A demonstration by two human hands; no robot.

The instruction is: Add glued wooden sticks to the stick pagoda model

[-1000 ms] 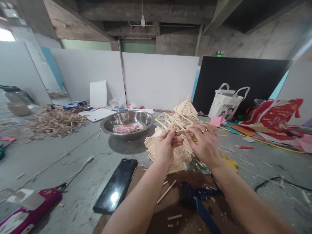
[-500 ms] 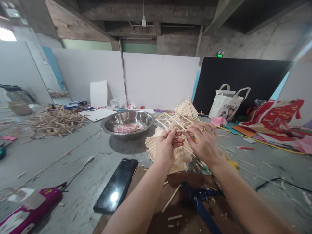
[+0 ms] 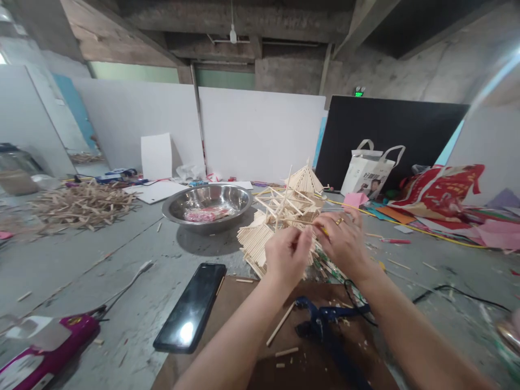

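A model built of thin wooden sticks [image 3: 257,242] stands in front of me, with slatted roof-like panels, a crossed lattice and a pointed cone top [image 3: 305,180]. My right hand [image 3: 343,238], with a ring on one finger, pinches a thin wooden stick [image 3: 298,222] that reaches left toward the lattice. Close beside it, my left hand [image 3: 287,252] is closed with its back toward me. Whatever lies inside its curled fingers is hidden. Both hands cover the model's near right side.
Blue pliers [image 3: 320,325] and cut stick pieces lie on a brown board [image 3: 244,325]. Left of it are a phone [image 3: 190,306] and a purple tool [image 3: 79,330] with a cord. Behind stand a steel basin [image 3: 207,227], a stick pile [image 3: 83,206] and a white bag [image 3: 363,173].
My left hand has turned from a pinch with visible fingertips to a closed hand, and moved slightly right and down. My right hand stays at the stick. The view has shifted slightly.
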